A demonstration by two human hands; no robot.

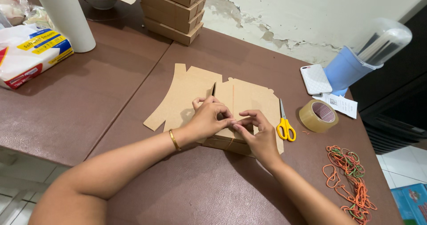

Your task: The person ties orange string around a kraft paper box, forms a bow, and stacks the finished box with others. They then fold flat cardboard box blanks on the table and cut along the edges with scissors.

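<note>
A small brown box (229,140) sits mid-table on flat cardboard sheets (195,96), with a thin rubber band (233,113) running over it. Both hands rest on its top: the left hand (209,118) pinches the band in curled fingers, and the right hand (260,133) presses down, fingers narrow. Yellow scissors (284,125) lie at three o'clock, tape (318,115) beyond. Loose bands (351,180) lie at four o'clock, stacked boxes (173,9) at eleven.

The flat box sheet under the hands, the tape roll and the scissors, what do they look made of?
Box sheet: plain brown cardboard, matte, with cut flaps. Tape roll: probably clear plastic tape, glossy, on a card core. Scissors: metal blades and shiny yellow handles, likely plastic.
</note>
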